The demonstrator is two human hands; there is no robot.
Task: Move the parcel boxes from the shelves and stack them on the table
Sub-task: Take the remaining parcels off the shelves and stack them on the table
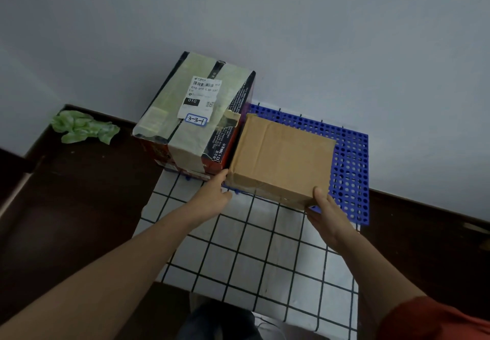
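Note:
A plain brown cardboard box (281, 156) lies on a blue perforated mat (350, 164) at the far side of the table with a white grid-pattern cloth (254, 249). My left hand (214, 193) holds the box's near left corner. My right hand (328, 215) grips its near right corner, thumb on the top face. Touching its left side stands a taller dark parcel box (196, 117) wrapped in pale tape, with a white shipping label and a tag reading 3-3-1.
A pale wall (318, 34) rises right behind the boxes. Crumpled green plastic (82, 128) lies on the dark floor (79, 193) by the wall at the left. Dark floor also shows to the right of the table.

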